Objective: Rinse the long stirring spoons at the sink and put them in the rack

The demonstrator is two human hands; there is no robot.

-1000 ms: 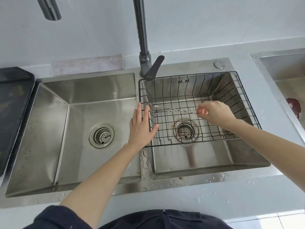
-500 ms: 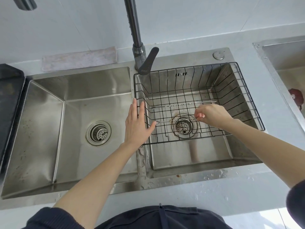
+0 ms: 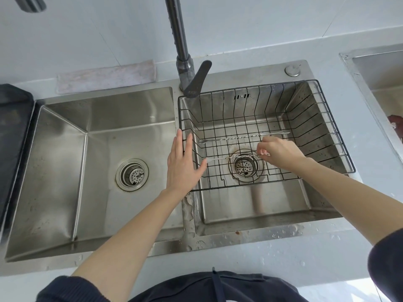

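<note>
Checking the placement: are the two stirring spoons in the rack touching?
Apart. The head view shows bare rack grid between the far spoon and the near spoon.

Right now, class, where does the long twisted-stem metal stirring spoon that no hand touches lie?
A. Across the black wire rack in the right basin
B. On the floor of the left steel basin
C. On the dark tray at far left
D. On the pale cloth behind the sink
A: the free long twisted-stem metal stirring spoon lies across the black wire rack, beyond the second spoon pinched by the right hand.
</note>
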